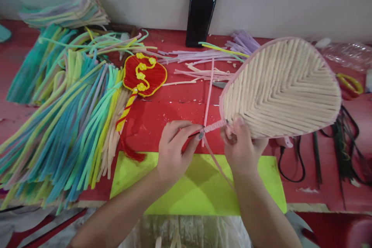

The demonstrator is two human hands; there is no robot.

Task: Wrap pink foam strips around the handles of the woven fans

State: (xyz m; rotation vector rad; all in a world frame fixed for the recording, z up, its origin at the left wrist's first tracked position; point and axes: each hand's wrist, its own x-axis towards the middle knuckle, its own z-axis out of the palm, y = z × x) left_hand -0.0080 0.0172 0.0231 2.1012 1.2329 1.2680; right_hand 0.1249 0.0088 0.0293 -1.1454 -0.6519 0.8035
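A cream woven fan [281, 89] with a pink rim is held over the red table [162, 112]. My right hand [241, 145] is closed on the fan's lower left edge, thumb pressed on the weave. My left hand [174, 149] pinches the pink-wrapped handle stub [213, 126] of the fan between thumb and fingers. Pink strips [208, 93] run from the stub, one up across the table and one down toward my right wrist. A yellow-green sheet [197, 186] lies under both hands.
A big heap of coloured strips [66, 116] fills the left side. A small red fan with yellow trim [143, 75] and tassel lies at centre. A black phone [202, 7] leans on the wall. Loose lilac and cream strips [215, 56], black cables [293, 162] and yellow-handled scissors [350, 83] lie right.
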